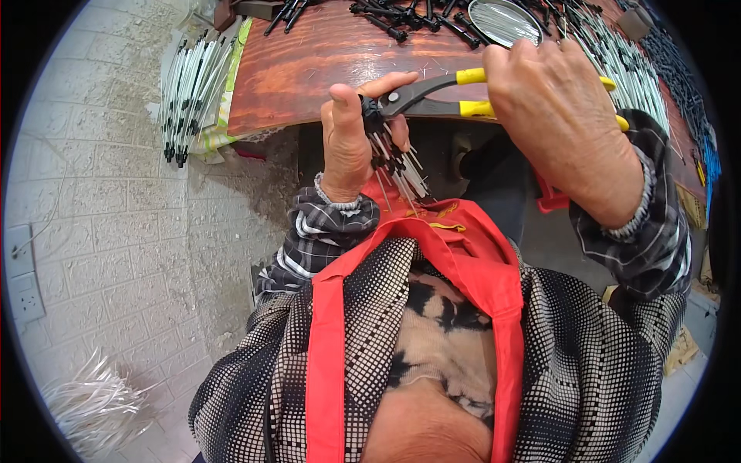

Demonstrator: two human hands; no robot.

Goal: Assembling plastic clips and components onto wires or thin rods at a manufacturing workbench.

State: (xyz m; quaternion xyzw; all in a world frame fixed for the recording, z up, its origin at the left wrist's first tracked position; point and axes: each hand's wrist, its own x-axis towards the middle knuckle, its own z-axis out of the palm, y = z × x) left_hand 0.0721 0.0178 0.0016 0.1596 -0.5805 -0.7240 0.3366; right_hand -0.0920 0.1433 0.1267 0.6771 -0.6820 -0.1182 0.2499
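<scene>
My right hand (557,127) is wrapped round the yellow handles of a pair of pliers (432,94) with dark jaws. The jaws point left and meet the black upper ends of a bundle of thin white rods with black fittings (397,166). That bundle is gripped in my left hand (349,135), thumb up and index finger stretched along behind the jaws. Its rods hang down and to the right, over my red apron. The jaw tips are partly hidden among the black ends, so I cannot tell what they bite on.
A reddish wooden table (309,58) lies ahead, with loose black fittings (386,27) at its far side. A round dish of thin pins (505,21) stands there too. More white rods (197,92) lie at the left corner and white rods (617,62) at the right. White strips (96,405) are heaped at lower left.
</scene>
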